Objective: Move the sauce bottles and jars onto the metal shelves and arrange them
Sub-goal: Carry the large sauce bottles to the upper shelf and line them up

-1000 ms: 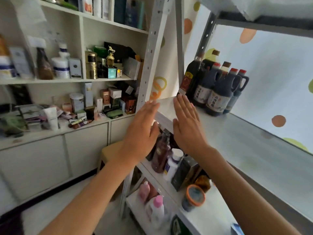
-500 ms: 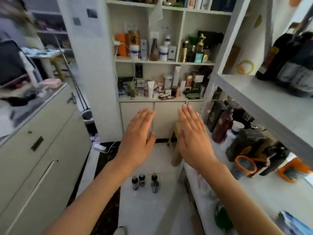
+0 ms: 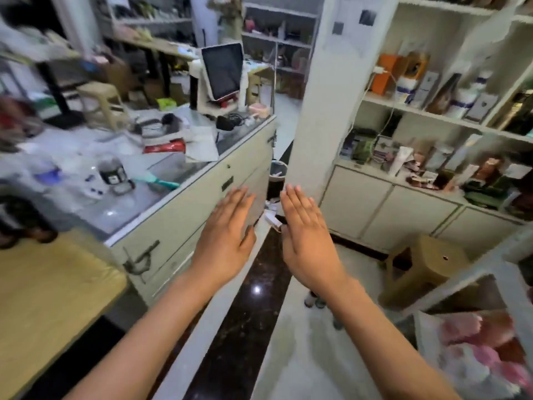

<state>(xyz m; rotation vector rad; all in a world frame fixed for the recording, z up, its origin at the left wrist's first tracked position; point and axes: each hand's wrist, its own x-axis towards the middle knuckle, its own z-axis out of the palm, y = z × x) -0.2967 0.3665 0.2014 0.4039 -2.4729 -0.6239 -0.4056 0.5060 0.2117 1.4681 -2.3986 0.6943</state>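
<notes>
From the head view, I hold both of my hands out flat in front of me, palms down and side by side but apart: my left hand and my right hand each have all fingers straight and together, so each grip is fully open and has hold of nothing. I judge this to be a between-steps moment, with nothing in hand and no bottle being carried. The task's things that I can make out are a few small bottles standing on the pale floor, low and just right of my right forearm, which hides part of them (I count two for certain and perhaps a third a little nearer, too blurred to be sure). The metal shelves show only as a pale frame corner at the lower right edge, with pink and white packets blurred below it. The next move, as I judge it, calls for lowering toward the floor, closing a grip round one small bottle at a time, and turning right to the shelf. Elsewhere I count one bench on my left with a single screen standing on it, one white pillar ahead, one tan stool near the floor bottles, and one wall unit of crowded cosmetics shelves.
</notes>
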